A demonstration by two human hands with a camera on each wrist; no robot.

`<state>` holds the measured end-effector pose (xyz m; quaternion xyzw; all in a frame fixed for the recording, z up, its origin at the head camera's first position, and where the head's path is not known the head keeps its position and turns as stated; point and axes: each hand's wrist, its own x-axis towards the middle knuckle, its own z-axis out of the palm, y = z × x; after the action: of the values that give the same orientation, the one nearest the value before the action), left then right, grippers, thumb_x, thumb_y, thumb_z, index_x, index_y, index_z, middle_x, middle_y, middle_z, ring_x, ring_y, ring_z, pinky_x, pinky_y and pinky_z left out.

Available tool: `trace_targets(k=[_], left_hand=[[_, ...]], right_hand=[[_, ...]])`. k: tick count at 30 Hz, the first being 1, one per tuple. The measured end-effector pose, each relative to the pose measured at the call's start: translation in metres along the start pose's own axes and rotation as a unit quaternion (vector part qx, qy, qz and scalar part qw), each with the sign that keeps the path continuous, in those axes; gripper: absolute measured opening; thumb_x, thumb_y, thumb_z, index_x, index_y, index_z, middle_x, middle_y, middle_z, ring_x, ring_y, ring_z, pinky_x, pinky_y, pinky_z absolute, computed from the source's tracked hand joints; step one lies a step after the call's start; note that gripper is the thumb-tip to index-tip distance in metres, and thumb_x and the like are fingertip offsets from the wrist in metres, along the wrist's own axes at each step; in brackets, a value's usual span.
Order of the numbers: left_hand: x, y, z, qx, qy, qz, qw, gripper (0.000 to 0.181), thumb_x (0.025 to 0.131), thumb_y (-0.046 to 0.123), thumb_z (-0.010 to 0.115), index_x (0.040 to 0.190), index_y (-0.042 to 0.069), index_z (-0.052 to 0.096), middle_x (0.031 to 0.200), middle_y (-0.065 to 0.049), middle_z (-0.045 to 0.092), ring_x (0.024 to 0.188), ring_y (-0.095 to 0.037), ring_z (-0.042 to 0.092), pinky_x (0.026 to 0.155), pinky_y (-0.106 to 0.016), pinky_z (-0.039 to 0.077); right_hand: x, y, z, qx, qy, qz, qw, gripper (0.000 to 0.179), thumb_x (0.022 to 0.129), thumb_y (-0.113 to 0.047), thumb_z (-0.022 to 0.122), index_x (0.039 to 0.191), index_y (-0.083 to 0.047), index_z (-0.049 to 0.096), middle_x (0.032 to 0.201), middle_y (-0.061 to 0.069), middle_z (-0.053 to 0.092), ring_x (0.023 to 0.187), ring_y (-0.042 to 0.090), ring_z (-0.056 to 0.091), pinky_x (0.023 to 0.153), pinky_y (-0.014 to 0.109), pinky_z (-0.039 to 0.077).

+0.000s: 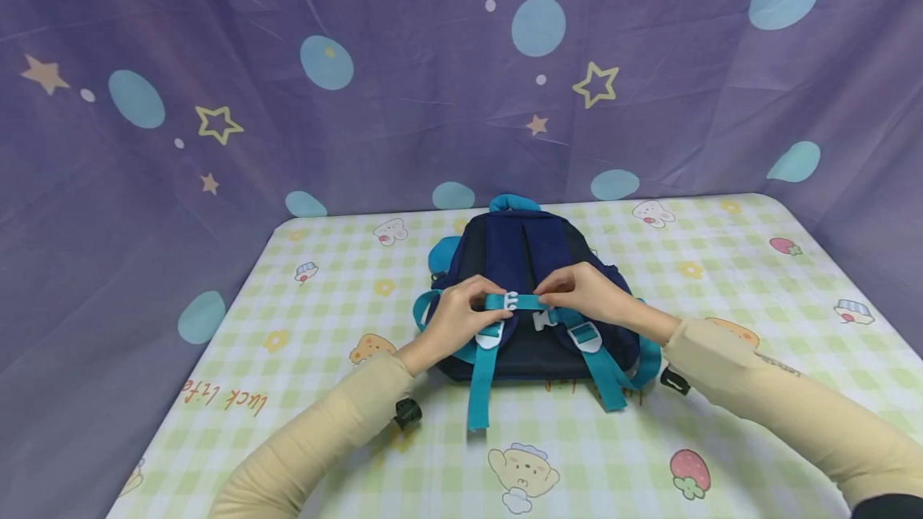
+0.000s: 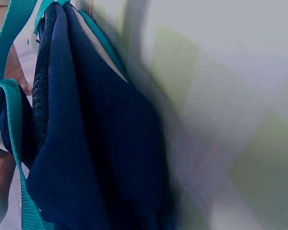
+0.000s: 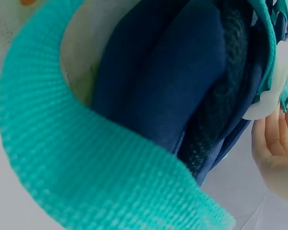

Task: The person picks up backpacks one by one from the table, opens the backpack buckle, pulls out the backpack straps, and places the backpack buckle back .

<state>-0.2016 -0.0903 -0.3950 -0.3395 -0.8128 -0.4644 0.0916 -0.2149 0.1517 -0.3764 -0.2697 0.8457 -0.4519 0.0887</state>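
A navy-blue backpack (image 1: 530, 251) lies on the table with its straps side up. A teal chest strap (image 1: 530, 302) with a white buckle (image 1: 511, 301) runs across its middle. My left hand (image 1: 457, 319) pinches the strap at the buckle's left side between thumb and fingers. To the right of the buckle, my right hand (image 1: 586, 292) pinches the same strap. A second white buckle piece (image 1: 542, 319) hangs just below. The left wrist view shows the backpack's navy side (image 2: 96, 143); a teal webbing loop (image 3: 86, 158) fills much of the right wrist view.
A checkered tablecloth (image 1: 332, 327) covers the table. Two teal strap ends (image 1: 481, 391) hang toward the front from white adjusters (image 1: 585, 337). Small black objects (image 1: 408, 413) sit by each forearm. A purple curtain (image 1: 433, 102) stands behind.
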Motion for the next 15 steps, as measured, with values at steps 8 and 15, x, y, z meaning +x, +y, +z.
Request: trace_targets(k=[8,15], left_hand=[[-0.0002,0.0002,0.0003,0.001,0.002,0.000,1.0000,0.019,0.080,0.002,0.079,0.096,-0.001,0.068,0.097,-0.013,0.066,0.087,-0.026,0.068,0.078,-0.021,0.055],[0.0004,0.0007,0.0008,0.005,0.002,0.003,1.0000,0.020,0.080,0.002,0.079,0.097,-0.001,0.068,0.098,-0.013,0.066,0.089,-0.026,0.067,0.078,-0.022,0.055]], right_hand=[[0.0019,-0.0004,0.0024,0.012,0.000,-0.005,0.9999,0.014,0.093,-0.004,0.065,0.101,0.005,0.072,0.088,0.009,0.071,0.074,0.021,0.067,0.062,0.029,0.051],[0.0041,-0.0033,0.0047,0.012,0.001,-0.013,0.9999,0.014,0.094,-0.004,0.064,0.102,0.004,0.072,0.093,0.010,0.072,0.077,0.021,0.066,0.067,0.031,0.054]])
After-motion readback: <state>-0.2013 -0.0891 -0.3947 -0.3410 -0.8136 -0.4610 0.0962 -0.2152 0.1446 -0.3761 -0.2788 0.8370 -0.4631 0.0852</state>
